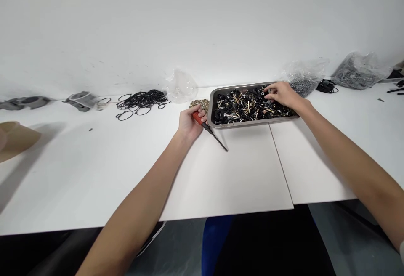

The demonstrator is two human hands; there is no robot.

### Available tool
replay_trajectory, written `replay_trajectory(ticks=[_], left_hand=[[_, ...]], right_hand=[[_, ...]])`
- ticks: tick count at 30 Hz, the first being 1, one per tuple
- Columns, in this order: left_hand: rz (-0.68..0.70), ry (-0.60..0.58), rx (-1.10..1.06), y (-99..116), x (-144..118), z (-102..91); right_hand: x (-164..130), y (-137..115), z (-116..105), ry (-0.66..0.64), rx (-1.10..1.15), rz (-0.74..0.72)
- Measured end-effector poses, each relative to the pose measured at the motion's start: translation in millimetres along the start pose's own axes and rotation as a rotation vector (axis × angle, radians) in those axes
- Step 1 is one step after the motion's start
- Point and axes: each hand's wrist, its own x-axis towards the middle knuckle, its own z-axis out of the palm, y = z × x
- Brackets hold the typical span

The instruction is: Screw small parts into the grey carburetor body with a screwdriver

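Your left hand (pixel 189 121) is gripping a screwdriver (pixel 209 130), fingers curled tight around its red handle, and the dark shaft is pointing down and to the right, its tip lying on the white table (pixel 94 175). The screwdriver is sitting just beside the left end of the metal tray (pixel 212 99), with a small heap of brassy bits (pixel 199 104) lying right behind your knuckles. Your right hand (pixel 282 94) is reaching into the far right part of that tray, fingers bent down and spread loosely over the pile of small black and brass parts (pixel 246 107); whether it is pinching one of them you cannot tell from here. Off to the left, a tangle of black rubber rings (pixel 142 100) is lying on the table, and a crumpled clear bag (pixel 180 86) is sitting between those rings and the tray. Behind your right hand, two plastic bags of dark parts (pixel 356 72) are resting against the wall.
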Motion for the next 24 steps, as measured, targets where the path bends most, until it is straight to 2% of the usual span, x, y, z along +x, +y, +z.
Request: replay_trajectory(ticks=[5, 10, 13, 19, 24], left_hand=[[0.011, 0.004, -0.007, -1, 1, -0.1], [0.017, -0.004, -0.015, -2, 2, -1.5], [0.02, -0.007, -0.019, -2, 2, -1.4], [0.018, -0.004, -0.017, -2, 1, -1.8], [0.015, -0.007, -0.016, -2, 2, -2.2]], right_hand=[[2, 3, -13, -0.056, -0.002, -0.03], [2, 4, -32, 0.099, 0.019, -0.039], [0, 7, -40, 0.122, -0.001, -0.029], [1, 17, -37, 0.081, -0.084, -0.015], [5, 25, -31, 0.038, -0.045, -0.035]])
